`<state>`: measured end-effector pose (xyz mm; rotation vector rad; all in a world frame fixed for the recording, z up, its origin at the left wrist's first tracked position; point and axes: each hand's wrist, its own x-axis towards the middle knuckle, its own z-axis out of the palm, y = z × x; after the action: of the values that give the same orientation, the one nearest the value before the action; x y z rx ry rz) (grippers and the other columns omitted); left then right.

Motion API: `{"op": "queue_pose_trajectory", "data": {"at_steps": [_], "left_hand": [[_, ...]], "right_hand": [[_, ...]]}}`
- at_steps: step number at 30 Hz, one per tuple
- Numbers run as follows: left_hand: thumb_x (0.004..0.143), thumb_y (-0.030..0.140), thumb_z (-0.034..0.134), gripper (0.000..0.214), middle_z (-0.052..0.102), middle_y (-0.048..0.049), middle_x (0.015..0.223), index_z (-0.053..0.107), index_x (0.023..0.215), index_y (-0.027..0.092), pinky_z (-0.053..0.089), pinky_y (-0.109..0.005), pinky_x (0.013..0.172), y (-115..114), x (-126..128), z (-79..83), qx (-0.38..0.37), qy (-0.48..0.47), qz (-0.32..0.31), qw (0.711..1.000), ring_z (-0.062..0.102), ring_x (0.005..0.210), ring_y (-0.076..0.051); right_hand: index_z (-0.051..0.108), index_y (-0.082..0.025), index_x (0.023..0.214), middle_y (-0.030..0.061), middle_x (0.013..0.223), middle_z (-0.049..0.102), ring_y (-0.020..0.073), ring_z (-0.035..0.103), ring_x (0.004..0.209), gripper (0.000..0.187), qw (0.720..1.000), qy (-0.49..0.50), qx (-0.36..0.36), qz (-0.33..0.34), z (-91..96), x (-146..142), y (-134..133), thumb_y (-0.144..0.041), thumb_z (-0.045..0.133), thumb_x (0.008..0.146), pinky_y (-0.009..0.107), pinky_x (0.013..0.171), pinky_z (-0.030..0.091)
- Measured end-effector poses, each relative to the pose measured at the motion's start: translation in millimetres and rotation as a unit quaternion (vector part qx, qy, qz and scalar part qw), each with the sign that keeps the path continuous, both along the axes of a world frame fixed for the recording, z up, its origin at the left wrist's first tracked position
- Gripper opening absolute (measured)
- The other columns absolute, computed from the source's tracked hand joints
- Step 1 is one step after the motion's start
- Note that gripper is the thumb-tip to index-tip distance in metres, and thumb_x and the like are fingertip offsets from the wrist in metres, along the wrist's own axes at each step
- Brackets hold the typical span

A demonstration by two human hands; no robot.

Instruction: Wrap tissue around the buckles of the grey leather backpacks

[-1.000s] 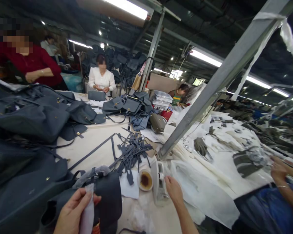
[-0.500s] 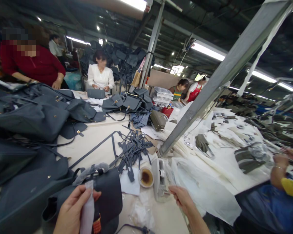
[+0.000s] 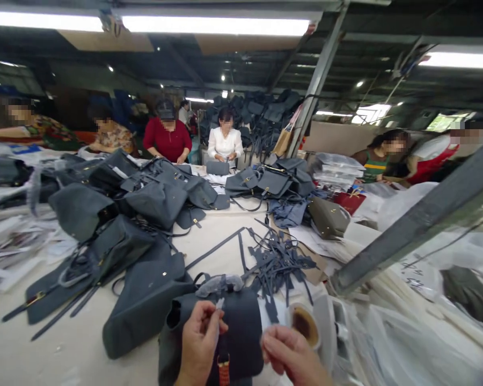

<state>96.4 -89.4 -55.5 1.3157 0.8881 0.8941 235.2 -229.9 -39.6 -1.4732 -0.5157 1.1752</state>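
A dark blue-grey backpack (image 3: 243,327) lies in front of me, its top handle (image 3: 219,285) wrapped in clear plastic. Over its flap, my left hand (image 3: 201,340) is closed in a pinch on a thin white strip (image 3: 220,304), most of it hidden behind the fingers. A red woven tag (image 3: 224,372) hangs at the flap's front below that hand. My right hand (image 3: 287,351) is at the bag's right edge, thumb and fingertips pressed together; anything between them is too small to make out. Just beyond it sits a round cup with brown contents (image 3: 306,324).
Several similar bags (image 3: 145,300) cover the table's left side. Loose straps (image 3: 279,257) lie tangled beyond the cup. A slanted metal post (image 3: 418,214) rises at right, near plastic sheets (image 3: 418,343) and an olive bag (image 3: 328,217). Several people work around the table, one in a white blouse (image 3: 224,142).
The view has turned left. My right hand has come from the white device beside the cup back toward the bag. My left hand still pinches the white strip, now showing less of it.
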Motion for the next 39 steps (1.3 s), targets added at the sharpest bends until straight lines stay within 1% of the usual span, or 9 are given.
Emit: {"op": "queue_pose_trajectory", "data": {"at_steps": [3,5,14,20,22,25,33,36,39], "left_hand": [[0.08,0.037,0.064,0.016,0.061,0.0007,0.057,0.063,0.072,0.023,0.046,-0.025,0.06,1.3,-5.2,1.8,0.084,0.04,-0.023,0.995,0.058,0.056,-0.017],[0.082,0.032,0.061,0.018,0.059,-0.0003,0.06,0.063,0.067,0.023,0.044,-0.024,0.059,1.9,-8.1,3.9,0.122,0.046,-0.037,0.991,0.056,0.057,-0.017],[0.085,0.031,0.057,0.016,0.064,-0.0043,0.068,0.065,0.073,0.022,0.047,-0.026,0.063,-3.0,-14.7,4.0,0.119,0.039,-0.059,0.99,0.06,0.065,-0.019],[0.077,0.046,0.062,0.028,0.055,0.0046,0.055,0.047,0.074,0.022,0.037,-0.019,0.038,-2.6,-9.3,13.7,-0.093,-0.021,-0.057,0.994,0.049,0.04,-0.01],[0.074,0.048,0.062,0.031,0.056,0.0057,0.055,0.045,0.075,0.022,0.035,-0.018,0.035,0.0,-9.0,20.6,-0.165,-0.024,-0.081,0.983,0.047,0.036,-0.009],[0.071,0.046,0.063,0.031,0.059,0.0045,0.055,0.044,0.075,0.022,0.037,-0.018,0.035,2.8,-11.1,28.3,-0.236,-0.018,-0.103,0.966,0.05,0.036,-0.009],[0.065,0.04,0.07,0.034,0.066,0.0008,0.063,0.046,0.079,0.021,0.045,-0.021,0.045,1.0,-18.4,24.5,-0.259,-0.066,-0.071,0.961,0.059,0.048,-0.011],[0.062,0.041,0.072,0.039,0.067,0.0004,0.062,0.04,0.078,0.023,0.047,-0.023,0.047,-1.0,-18.7,15.1,-0.265,-0.075,-0.061,0.959,0.062,0.049,-0.013],[0.059,0.043,0.073,0.046,0.066,0.0014,0.057,0.034,0.076,0.025,0.045,-0.023,0.043,-2.1,-17.8,7.6,-0.271,-0.081,-0.059,0.957,0.061,0.045,-0.015]], "right_hand": [[0.065,-0.017,0.065,-0.0008,0.057,0.062,0.0099,0.044,0.052,0.028,0.996,-0.074,0.029,0.035,56.2,-21.2,47.0,-0.043,0.066,0.074,0.024,0.054,0.031],[0.063,-0.018,0.06,-0.0012,0.056,0.062,0.0117,0.05,0.056,0.023,0.991,-0.123,0.029,0.051,69.4,-29.9,66.3,-0.035,0.062,0.074,0.025,0.059,0.037],[0.058,-0.019,0.051,-0.0004,0.052,0.062,0.0155,0.057,0.055,0.019,0.976,-0.213,-0.021,0.045,29.9,-28.9,86.4,-0.026,0.054,0.068,0.026,0.057,0.041],[0.056,-0.019,0.053,-0.0007,0.053,0.062,0.0142,0.055,0.054,0.021,0.983,-0.179,-0.014,0.041,25.6,-31.2,87.5,-0.031,0.059,0.07,0.026,0.055,0.039],[0.062,-0.018,0.069,-0.0025,0.054,0.062,0.0141,0.055,0.054,0.015,0.988,-0.149,-0.018,0.036,24.2,-30.5,86.2,-0.033,0.064,0.068,0.025,0.054,0.038],[0.062,-0.017,0.096,-0.0073,0.05,0.057,0.012,0.049,0.047,0.039,0.994,-0.1,-0.022,0.027,21.3,-31.0,85.7,-0.032,0.072,0.062,0.023,0.048,0.032],[0.062,-0.018,0.089,-0.0014,0.067,0.064,0.0106,0.047,0.049,0.034,0.992,-0.113,0.002,-0.052,4.8,-39.2,93.5,-0.032,0.075,0.061,0.024,0.048,0.034],[0.062,-0.018,0.089,-0.0045,0.057,0.058,0.012,0.051,0.051,0.033,0.998,-0.047,0.03,-0.022,8.2,-40.9,94.4,-0.032,0.075,0.062,0.022,0.048,0.035],[0.062,-0.015,0.09,-0.0048,0.059,0.057,0.0048,0.038,0.04,0.03,0.998,0.036,0.04,0.03,15.8,-40.5,92.9,-0.029,0.07,0.065,0.018,0.039,0.021]]}}
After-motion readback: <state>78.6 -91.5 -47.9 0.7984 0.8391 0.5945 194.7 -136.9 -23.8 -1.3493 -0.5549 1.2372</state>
